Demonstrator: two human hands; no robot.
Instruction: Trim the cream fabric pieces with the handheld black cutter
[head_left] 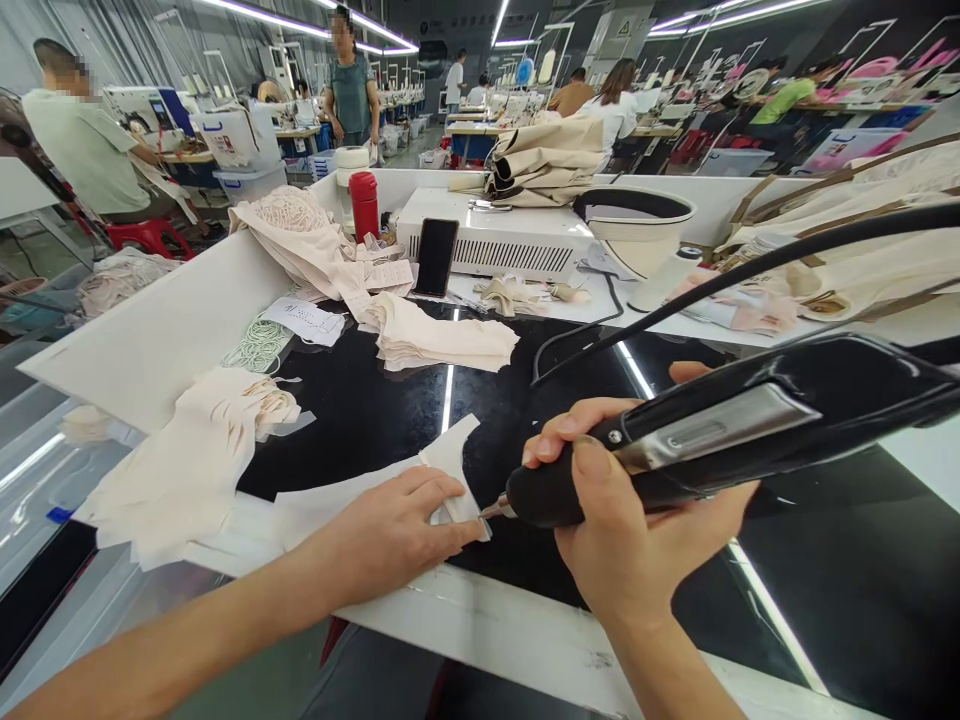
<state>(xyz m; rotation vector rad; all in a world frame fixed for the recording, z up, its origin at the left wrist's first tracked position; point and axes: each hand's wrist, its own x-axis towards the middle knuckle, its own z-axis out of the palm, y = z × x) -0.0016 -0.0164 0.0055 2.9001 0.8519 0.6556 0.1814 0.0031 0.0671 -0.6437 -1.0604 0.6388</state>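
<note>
My right hand [637,510] is wrapped round a black hand-held tool [735,430] with a metal plate on its side. A black cable runs from the tool toward the back of the table. Its small metal tip touches the edge of a pale cream fabric piece [420,480] on the black glossy tabletop [375,400]. My left hand [397,530] lies flat on that fabric piece, fingers together, pressing it down right beside the tip.
A pile of cream fabric pieces [180,470] lies at the left and a folded stack [442,340] behind. Farther back stand a white machine box [510,240], a black phone [436,257], a red bottle [364,205] and a white bucket [637,225]. Other people work at distant tables.
</note>
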